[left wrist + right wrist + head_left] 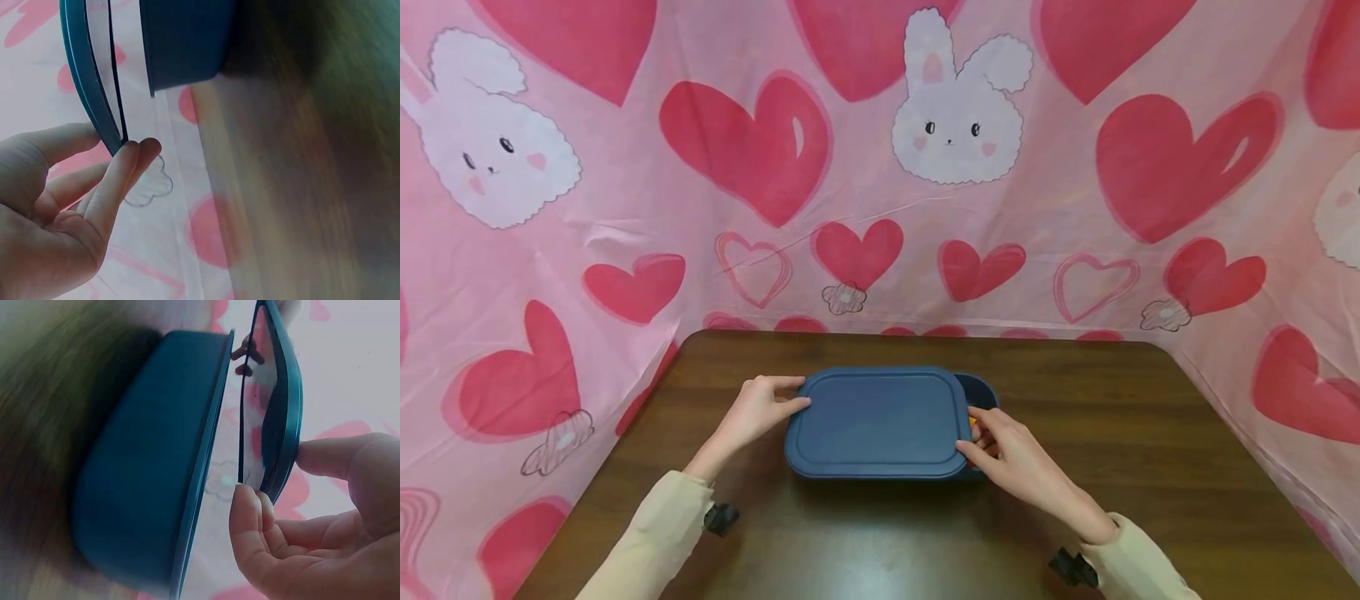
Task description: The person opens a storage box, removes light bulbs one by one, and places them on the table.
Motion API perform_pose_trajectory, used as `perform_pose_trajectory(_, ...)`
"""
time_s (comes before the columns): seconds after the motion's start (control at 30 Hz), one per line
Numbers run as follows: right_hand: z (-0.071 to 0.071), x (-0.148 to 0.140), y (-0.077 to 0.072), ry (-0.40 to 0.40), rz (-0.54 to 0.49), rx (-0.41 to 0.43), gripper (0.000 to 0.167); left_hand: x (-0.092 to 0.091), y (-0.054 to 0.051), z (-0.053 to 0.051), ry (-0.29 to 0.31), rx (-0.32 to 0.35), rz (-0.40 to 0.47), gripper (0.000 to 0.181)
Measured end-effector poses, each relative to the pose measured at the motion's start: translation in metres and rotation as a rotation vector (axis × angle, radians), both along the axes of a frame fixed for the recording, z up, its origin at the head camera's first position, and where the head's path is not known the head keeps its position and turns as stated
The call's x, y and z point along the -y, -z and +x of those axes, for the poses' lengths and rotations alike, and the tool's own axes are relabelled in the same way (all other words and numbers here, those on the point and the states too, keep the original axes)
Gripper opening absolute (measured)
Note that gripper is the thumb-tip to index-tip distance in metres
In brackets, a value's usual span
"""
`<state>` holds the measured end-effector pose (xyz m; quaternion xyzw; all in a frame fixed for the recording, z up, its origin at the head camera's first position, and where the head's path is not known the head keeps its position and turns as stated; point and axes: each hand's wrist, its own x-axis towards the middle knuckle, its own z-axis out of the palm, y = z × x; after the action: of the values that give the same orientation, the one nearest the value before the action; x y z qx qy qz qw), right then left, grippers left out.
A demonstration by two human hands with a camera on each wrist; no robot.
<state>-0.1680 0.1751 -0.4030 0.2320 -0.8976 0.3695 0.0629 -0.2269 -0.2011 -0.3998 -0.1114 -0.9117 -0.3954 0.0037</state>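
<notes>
A dark blue rectangular lid with rounded corners is held level between both hands in the head view. My left hand pinches its left end, thumb on one face and fingers on the other. At the right end my right hand pinches the lid's edge in the same way. Beneath it stands a dark blue box, mostly covered by the lid in the head view. In the right wrist view a gap separates the lid from the box rim. Something orange shows inside the box; its kind is hidden.
The box stands on a brown wooden table with rounded far corners. Behind and beside the table hangs a pink cloth printed with hearts and rabbits. Each sleeve has a small black item near the wrist.
</notes>
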Motion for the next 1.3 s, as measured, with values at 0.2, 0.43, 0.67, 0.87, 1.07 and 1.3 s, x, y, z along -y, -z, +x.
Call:
perform_pose_trajectory(0.2, 0.002, 0.017, 0.002, -0.045, 0.001, -0.105, 0.039, 0.015, -0.001, 0.004, -0.025, -0.013, -0.042, 0.043)
perform_pose_trajectory(0.43, 0.005, 0.038, 0.002, -0.104, 0.001, -0.042, 0.043, 0.037, -0.006, 0.012, -0.069, -0.028, -0.113, 0.040)
perform_pose_trajectory(0.67, 0.008, 0.062, 0.001, -0.155, 0.002, 0.027, 0.041, 0.060, -0.010, 0.020, -0.090, -0.008, -0.148, 0.040)
perform_pose_trajectory(0.87, 0.009, 0.081, 0.001, -0.199, 0.009, 0.113, 0.045, 0.077, -0.015, 0.028, -0.104, -0.014, -0.200, 0.041)
perform_pose_trajectory(1.07, 0.010, 0.098, 0.003, -0.220, 0.001, 0.153, 0.056, 0.093, -0.019, 0.033, -0.110, -0.017, -0.244, 0.042)
perform_pose_trajectory(1.3, 0.013, 0.117, 0.005, -0.223, -0.009, 0.173, 0.066, 0.108, -0.019, 0.036, -0.126, -0.047, -0.310, 0.039)
